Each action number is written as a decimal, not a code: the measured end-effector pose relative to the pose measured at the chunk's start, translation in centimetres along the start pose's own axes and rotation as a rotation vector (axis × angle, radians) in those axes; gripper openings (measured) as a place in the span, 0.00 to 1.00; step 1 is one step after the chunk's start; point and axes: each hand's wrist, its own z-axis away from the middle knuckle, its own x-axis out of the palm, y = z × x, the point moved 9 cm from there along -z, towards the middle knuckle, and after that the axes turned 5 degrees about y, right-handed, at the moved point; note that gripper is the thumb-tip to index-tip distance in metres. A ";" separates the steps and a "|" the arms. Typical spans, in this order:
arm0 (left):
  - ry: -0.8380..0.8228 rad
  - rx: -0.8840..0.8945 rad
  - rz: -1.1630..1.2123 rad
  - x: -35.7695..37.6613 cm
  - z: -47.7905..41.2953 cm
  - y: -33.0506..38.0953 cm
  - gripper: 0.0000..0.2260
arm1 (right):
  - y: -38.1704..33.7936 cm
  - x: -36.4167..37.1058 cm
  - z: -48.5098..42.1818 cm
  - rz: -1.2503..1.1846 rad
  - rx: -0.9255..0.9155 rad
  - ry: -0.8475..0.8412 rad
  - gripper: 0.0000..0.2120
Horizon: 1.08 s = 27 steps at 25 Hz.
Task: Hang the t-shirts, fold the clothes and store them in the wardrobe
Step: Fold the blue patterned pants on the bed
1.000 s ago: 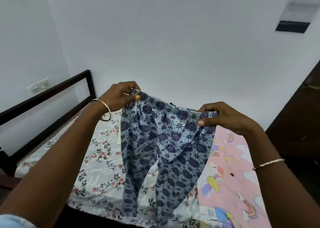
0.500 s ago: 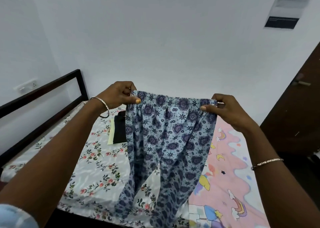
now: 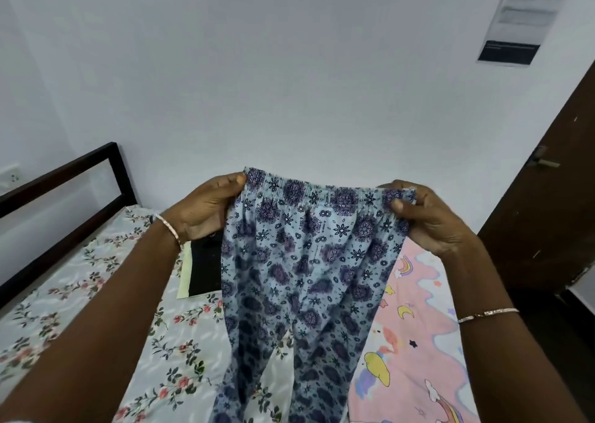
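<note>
A pair of light blue trousers (image 3: 306, 268) with a dark purple flower print hangs in front of me above the bed. My left hand (image 3: 206, 210) grips the left end of the elastic waistband. My right hand (image 3: 425, 216) pinches the right end. The waistband is stretched flat between them at chest height, and both legs hang down toward the bed, out of view at the bottom edge.
The bed has a white floral sheet (image 3: 80, 300) on the left and a pink cartoon sheet (image 3: 415, 332) on the right. A folded black and pale yellow garment (image 3: 203, 271) lies behind the trousers. A black bed frame (image 3: 64, 178) runs along the left wall; a dark wooden door (image 3: 553, 197) stands at right.
My hands have pulled apart and straightened the waistband, which sagged a second ago. The trousers now hang flat and wide. The folded garment on the bed has come into view.
</note>
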 end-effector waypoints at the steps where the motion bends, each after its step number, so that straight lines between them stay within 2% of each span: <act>1: 0.082 -0.035 -0.009 -0.9 -1.5 -0.9 0.21 | 1.2 0.6 -0.9 -0.048 0.053 -0.006 0.20; 2: 0.216 -0.066 -0.098 -1.8 -2.7 -1.4 0.22 | 2.7 1.0 -2.1 -0.037 0.125 0.031 0.23; 3: 0.405 -0.066 -0.224 -3.1 -3.6 -1.5 0.18 | 4.4 0.7 -3.5 0.014 0.186 0.115 0.32; 4: 0.574 -0.053 -0.314 -4.0 -4.1 -1.3 0.14 | 6.2 0.0 -4.8 0.047 0.227 0.198 0.44; 5: 0.699 -0.025 -0.360 -4.3 -4.2 -0.8 0.16 | 7.6 -0.6 -5.9 0.054 0.260 0.274 0.55; 6: 0.763 0.013 -0.380 -4.1 -4.4 -0.5 0.19 | 8.7 -0.9 -6.8 0.048 0.296 0.352 0.60; 7: 0.779 0.061 -0.395 -3.3 -4.2 -0.1 0.19 | 9.1 -0.6 -7.0 0.039 0.315 0.446 0.59; 9: 0.755 0.146 -0.455 -0.9 -4.0 0.1 0.15 | 7.7 1.6 -6.9 0.075 0.263 0.640 0.46; 10: 0.724 0.188 -0.496 0.6 -3.9 0.2 0.13 | 7.1 2.9 -7.1 0.112 0.213 0.683 0.41; 14: 0.573 0.388 -0.686 6.8 -3.8 0.3 0.07 | 5.5 7.0 -7.2 0.269 0.029 0.704 0.18; 16: 0.546 0.413 -0.745 8.1 -4.2 -0.1 0.06 | 5.7 7.9 -7.5 0.241 0.049 0.678 0.16; 18: 0.507 0.440 -0.767 9.0 -4.5 -0.2 0.05 | 6.1 8.3 -8.0 0.135 0.149 0.590 0.17; 21: 0.470 0.465 -0.789 9.3 -5.1 -0.3 0.03 | 7.2 7.9 -9.0 -0.044 0.284 0.479 0.24; 24: 0.436 0.462 -0.741 9.5 -6.2 -0.2 0.04 | 7.4 7.7 -9.8 -0.033 0.258 0.414 0.36; 27: 0.311 0.444 -0.594 10.4 -7.0 0.0 0.09 | 7.1 7.7 -10.1 -0.025 0.255 0.320 0.52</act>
